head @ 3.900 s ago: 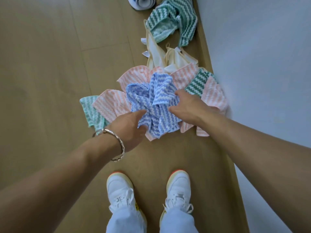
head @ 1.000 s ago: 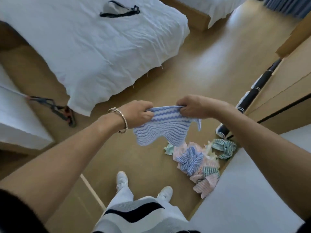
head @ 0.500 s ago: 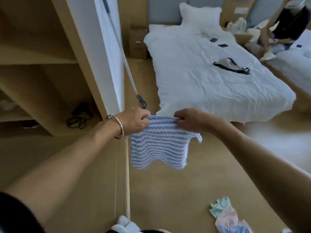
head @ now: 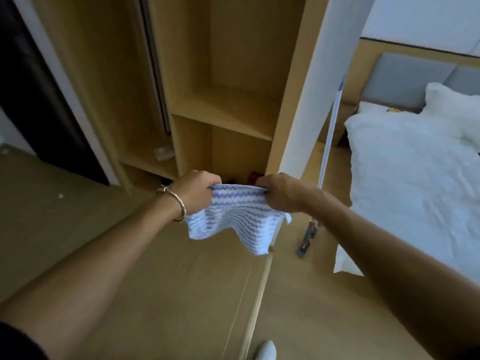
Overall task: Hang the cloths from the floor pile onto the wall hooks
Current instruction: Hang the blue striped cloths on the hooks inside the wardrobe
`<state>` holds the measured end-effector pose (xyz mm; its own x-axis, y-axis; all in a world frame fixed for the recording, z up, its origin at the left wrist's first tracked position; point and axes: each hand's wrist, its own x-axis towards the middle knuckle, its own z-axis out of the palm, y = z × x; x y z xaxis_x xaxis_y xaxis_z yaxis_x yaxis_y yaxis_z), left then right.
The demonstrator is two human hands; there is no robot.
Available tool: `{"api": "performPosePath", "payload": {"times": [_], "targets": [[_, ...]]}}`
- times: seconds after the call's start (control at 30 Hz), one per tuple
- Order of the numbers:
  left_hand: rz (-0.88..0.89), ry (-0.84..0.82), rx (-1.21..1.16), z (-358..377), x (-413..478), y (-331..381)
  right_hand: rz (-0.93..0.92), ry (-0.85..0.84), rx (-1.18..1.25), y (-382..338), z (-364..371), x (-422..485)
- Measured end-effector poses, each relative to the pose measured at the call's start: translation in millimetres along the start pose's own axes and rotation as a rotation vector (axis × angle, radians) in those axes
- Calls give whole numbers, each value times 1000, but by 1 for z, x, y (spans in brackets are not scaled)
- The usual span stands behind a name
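Note:
A blue-and-white wavy-striped cloth (head: 235, 218) hangs in the air in front of me, stretched by its top edge between both hands. My left hand (head: 193, 194), with a bracelet at the wrist, pinches the top left corner. My right hand (head: 276, 192) pinches the top right corner. The cloth's lower edge droops loose above the wooden floor. The floor pile and the wall hooks are out of view.
An open wooden wardrobe (head: 228, 105) with shelves stands straight ahead. A white wall edge (head: 309, 105) rises just right of it. A mop handle (head: 330, 131) leans beside a white bed (head: 415, 183) at the right. A dark doorway (head: 39, 100) is at the left.
My view has swung left, away from the floor pile and the bed, toward the wardrobe. Both hands keep the same hold on the blue cloth, carried along at chest height.

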<state>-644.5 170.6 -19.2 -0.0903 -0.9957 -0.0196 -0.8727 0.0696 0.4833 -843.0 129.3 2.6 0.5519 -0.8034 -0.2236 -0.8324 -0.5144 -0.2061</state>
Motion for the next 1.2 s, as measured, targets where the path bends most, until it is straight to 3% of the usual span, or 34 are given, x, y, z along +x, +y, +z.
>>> {"api": "performPosePath", "payload": {"times": [0.2,0.4,0.67,1.2], "targets": [[-151,185,-77,-51,-6,-59,-130,3,1,-56,-26,77],[-150,247,-17,-91,20,-99,-258,-25,187,-84,-47,153],[-238,312,-57,-137,135,-120,-349,37,329,-49,-98,274],[-112,476,46,-231,331,-146,-392,311,394,-17,-205,446]]}}
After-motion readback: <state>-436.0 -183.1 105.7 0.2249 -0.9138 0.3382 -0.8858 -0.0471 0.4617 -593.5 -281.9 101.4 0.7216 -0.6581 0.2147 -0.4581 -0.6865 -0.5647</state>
